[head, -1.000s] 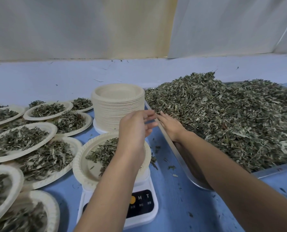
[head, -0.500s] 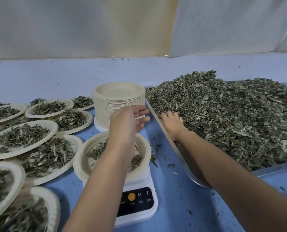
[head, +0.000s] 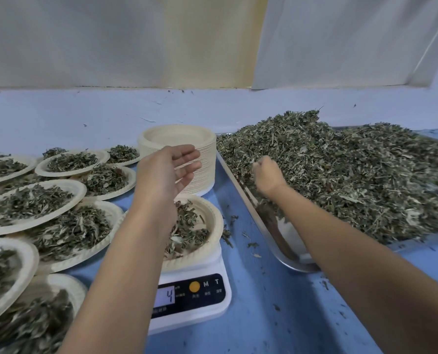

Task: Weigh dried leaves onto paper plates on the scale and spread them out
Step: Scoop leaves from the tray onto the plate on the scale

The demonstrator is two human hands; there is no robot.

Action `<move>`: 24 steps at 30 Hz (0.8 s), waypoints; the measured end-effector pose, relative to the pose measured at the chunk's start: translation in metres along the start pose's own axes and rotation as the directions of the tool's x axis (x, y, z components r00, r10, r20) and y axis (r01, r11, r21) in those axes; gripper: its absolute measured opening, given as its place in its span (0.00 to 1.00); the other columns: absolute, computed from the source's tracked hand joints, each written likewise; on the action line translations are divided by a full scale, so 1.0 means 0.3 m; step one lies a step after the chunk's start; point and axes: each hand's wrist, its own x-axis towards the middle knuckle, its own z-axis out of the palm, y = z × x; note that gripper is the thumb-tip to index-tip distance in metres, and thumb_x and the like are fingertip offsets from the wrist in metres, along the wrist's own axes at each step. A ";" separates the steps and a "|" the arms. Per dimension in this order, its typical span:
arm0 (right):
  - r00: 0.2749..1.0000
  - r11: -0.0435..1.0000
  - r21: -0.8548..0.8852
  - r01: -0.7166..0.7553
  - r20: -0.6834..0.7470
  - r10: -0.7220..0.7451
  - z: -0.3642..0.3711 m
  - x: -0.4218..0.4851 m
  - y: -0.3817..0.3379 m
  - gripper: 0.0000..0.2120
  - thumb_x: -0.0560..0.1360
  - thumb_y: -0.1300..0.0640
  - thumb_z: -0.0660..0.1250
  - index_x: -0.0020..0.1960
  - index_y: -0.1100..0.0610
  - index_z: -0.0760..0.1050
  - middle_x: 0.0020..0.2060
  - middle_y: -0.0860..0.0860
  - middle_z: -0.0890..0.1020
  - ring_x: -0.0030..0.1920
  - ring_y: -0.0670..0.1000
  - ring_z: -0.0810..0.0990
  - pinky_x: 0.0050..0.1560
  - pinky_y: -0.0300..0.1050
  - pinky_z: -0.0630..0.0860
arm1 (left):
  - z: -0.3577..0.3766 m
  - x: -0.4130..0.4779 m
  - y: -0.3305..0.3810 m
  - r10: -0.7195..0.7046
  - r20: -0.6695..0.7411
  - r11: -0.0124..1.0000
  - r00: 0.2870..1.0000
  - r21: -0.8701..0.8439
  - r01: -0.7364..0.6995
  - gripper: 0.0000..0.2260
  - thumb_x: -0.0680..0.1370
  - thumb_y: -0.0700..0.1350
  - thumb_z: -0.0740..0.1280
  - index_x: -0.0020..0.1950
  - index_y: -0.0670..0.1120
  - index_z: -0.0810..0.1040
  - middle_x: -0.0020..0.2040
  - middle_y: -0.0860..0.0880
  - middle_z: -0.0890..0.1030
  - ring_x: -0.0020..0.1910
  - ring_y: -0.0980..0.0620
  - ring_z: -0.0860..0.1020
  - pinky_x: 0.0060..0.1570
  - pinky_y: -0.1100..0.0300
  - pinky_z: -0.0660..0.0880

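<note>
A paper plate (head: 214,221) with some dried leaves sits on the white digital scale (head: 207,297), whose display reads 4. My left hand (head: 167,172) hovers above that plate, fingers relaxed and empty, in front of the stack of clean plates (head: 187,139). My right hand (head: 265,173) is at the left edge of the big heap of dried leaves (head: 340,169) in the metal tray (head: 271,241), its fingers curled into the leaves as if around a pinch of them.
Several filled paper plates (head: 34,203) overlap on the left of the blue table (head: 276,315). Loose leaf bits lie between scale and tray. A pale wall and hanging sheets stand behind.
My left hand has lifted off the plate and opened above it. My right hand has moved from the tray's rim into the leaf heap and curled its fingers.
</note>
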 end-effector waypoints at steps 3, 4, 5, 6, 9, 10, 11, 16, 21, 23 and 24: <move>0.987 0.875 0.457 -0.159 0.075 0.141 -0.066 -0.037 -0.073 0.11 0.84 0.57 0.50 0.55 0.59 0.69 0.32 0.50 0.67 0.28 0.45 0.62 0.29 0.38 0.62 | -0.026 -0.011 0.016 0.003 -0.012 1.000 1.000 -0.007 -0.003 0.11 0.78 0.38 0.58 0.44 0.44 0.79 0.40 0.50 0.83 0.37 0.55 0.81 0.39 0.66 0.75; 0.983 0.797 0.574 -0.186 0.114 0.147 -0.081 -0.056 -0.103 0.12 0.84 0.57 0.49 0.55 0.59 0.70 0.32 0.50 0.67 0.28 0.45 0.62 0.30 0.38 0.62 | -0.037 -0.014 0.019 0.002 -0.020 1.000 1.000 0.001 -0.002 0.11 0.78 0.38 0.58 0.44 0.44 0.79 0.40 0.50 0.83 0.36 0.56 0.81 0.39 0.66 0.75; 0.979 0.715 0.668 -0.205 0.143 0.147 -0.094 -0.079 -0.137 0.13 0.83 0.58 0.49 0.55 0.59 0.72 0.32 0.50 0.67 0.29 0.45 0.63 0.31 0.39 0.62 | -0.049 -0.017 0.020 0.002 -0.028 1.000 1.000 0.010 -0.002 0.10 0.78 0.38 0.58 0.45 0.44 0.79 0.40 0.50 0.83 0.36 0.56 0.81 0.39 0.67 0.76; 0.977 0.638 0.740 -0.215 0.165 0.137 -0.101 -0.102 -0.173 0.13 0.83 0.59 0.50 0.55 0.59 0.73 0.33 0.50 0.68 0.30 0.45 0.64 0.31 0.39 0.63 | -0.063 -0.020 0.021 0.003 -0.037 1.000 0.999 0.018 -0.003 0.10 0.78 0.38 0.58 0.45 0.44 0.79 0.40 0.50 0.83 0.35 0.57 0.81 0.37 0.68 0.76; 0.978 0.521 0.832 -0.192 0.205 0.033 -0.098 -0.175 -0.284 0.14 0.83 0.58 0.50 0.59 0.60 0.72 0.38 0.49 0.75 0.34 0.45 0.71 0.35 0.39 0.69 | -0.110 -0.029 0.025 0.009 -0.070 1.000 0.998 0.024 -0.007 0.10 0.78 0.38 0.58 0.45 0.44 0.79 0.41 0.50 0.83 0.34 0.57 0.81 0.36 0.68 0.75; 0.981 0.558 0.815 -0.156 0.193 -0.009 -0.083 -0.197 -0.313 0.14 0.83 0.57 0.51 0.61 0.58 0.72 0.45 0.48 0.77 0.42 0.46 0.74 0.42 0.41 0.72 | -0.127 -0.032 0.029 0.011 -0.089 1.000 0.996 0.019 -0.009 0.10 0.78 0.38 0.58 0.45 0.44 0.79 0.42 0.50 0.83 0.34 0.57 0.81 0.36 0.68 0.75; 0.985 0.632 0.769 -0.093 0.163 -0.053 -0.063 -0.219 -0.338 0.15 0.83 0.55 0.51 0.64 0.57 0.70 0.52 0.46 0.76 0.51 0.46 0.74 0.52 0.44 0.72 | -0.144 -0.033 0.032 0.012 -0.107 1.000 0.994 0.010 -0.011 0.10 0.78 0.38 0.59 0.45 0.44 0.79 0.42 0.50 0.83 0.33 0.58 0.81 0.36 0.68 0.76; 0.938 0.822 0.510 0.253 0.080 -0.338 0.045 -0.321 -0.423 0.10 0.83 0.53 0.52 0.54 0.56 0.69 0.39 0.45 0.72 0.38 0.41 0.70 0.39 0.35 0.66 | -0.187 -0.032 0.055 0.013 -0.137 1.000 0.990 -0.023 -0.016 0.11 0.79 0.38 0.58 0.44 0.44 0.79 0.40 0.50 0.82 0.30 0.59 0.79 0.38 0.67 0.75; 0.884 0.837 0.417 0.354 0.143 -0.445 0.105 -0.362 -0.460 0.12 0.82 0.56 0.53 0.44 0.54 0.71 0.36 0.45 0.73 0.36 0.42 0.70 0.33 0.31 0.65 | -0.174 -0.038 0.065 0.013 -0.122 1.000 0.992 -0.025 -0.016 0.11 0.79 0.36 0.57 0.43 0.44 0.78 0.41 0.49 0.82 0.33 0.56 0.79 0.36 0.68 0.74; 0.863 0.847 0.372 0.378 0.189 -0.468 0.120 -0.368 -0.456 0.14 0.82 0.58 0.53 0.39 0.52 0.70 0.33 0.45 0.72 0.34 0.44 0.69 0.33 0.35 0.64 | -0.168 -0.039 0.066 0.008 -0.112 0.999 0.994 -0.031 -0.011 0.11 0.79 0.36 0.57 0.43 0.43 0.77 0.41 0.49 0.81 0.34 0.55 0.78 0.36 0.67 0.73; 0.850 0.852 0.344 0.395 0.215 -0.481 0.122 -0.371 -0.454 0.14 0.82 0.58 0.53 0.39 0.55 0.70 0.33 0.47 0.72 0.34 0.45 0.69 0.35 0.39 0.65 | -0.168 -0.040 0.067 0.007 -0.111 0.999 0.994 -0.033 -0.011 0.11 0.79 0.36 0.57 0.42 0.43 0.77 0.41 0.49 0.81 0.33 0.56 0.77 0.37 0.67 0.72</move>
